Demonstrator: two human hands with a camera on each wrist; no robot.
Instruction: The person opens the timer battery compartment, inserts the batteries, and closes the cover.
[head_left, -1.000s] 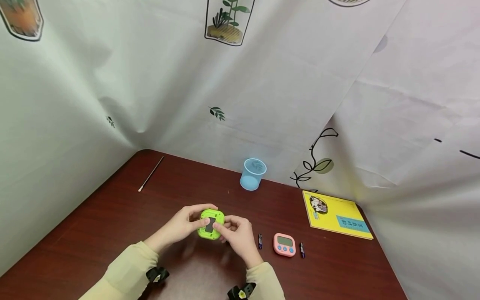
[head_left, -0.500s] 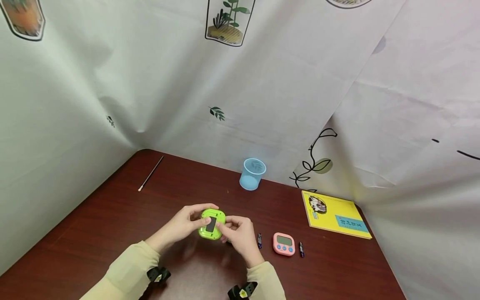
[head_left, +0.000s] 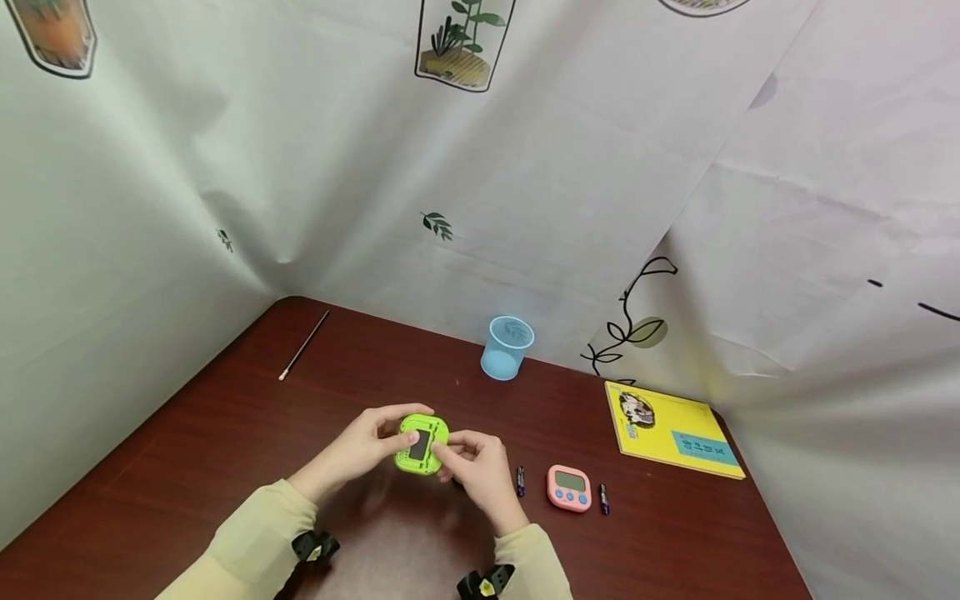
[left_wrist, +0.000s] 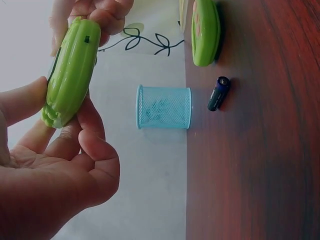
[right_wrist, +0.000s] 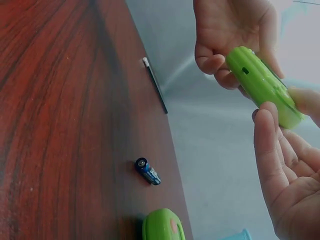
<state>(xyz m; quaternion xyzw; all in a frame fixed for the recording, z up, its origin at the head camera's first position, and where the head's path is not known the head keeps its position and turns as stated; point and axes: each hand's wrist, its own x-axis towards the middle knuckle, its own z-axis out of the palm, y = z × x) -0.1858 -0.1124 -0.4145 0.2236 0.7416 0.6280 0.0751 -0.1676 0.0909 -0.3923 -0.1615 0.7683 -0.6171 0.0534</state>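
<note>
Between both hands is a green digital timer [head_left: 409,463], its back with a dark rectangular panel turned up toward the head camera. My left hand [head_left: 363,446] grips its left side, thumb on the back and fingers around the far edge. My right hand [head_left: 483,475] pinches the right edge, with the thumb on the back close to the dark panel. Both wrist views show the green timer [left_wrist: 75,70] edge-on, held above the table. Its front is hidden. To the right of my right hand lie a small battery [head_left: 521,482] and a second timer [head_left: 568,488] with a pink face and green body.
Another battery [head_left: 604,499] lies right of the pink-faced timer. A blue mesh cup [head_left: 503,354] stands at the table's back edge. A yellow book [head_left: 667,425] lies at the right, and a thin white-tipped stick [head_left: 303,346] at the back left.
My right thumb has shifted slightly right, off the dark panel toward the timer's edge. Both hands keep hold of the green timer in nearly the same place.
</note>
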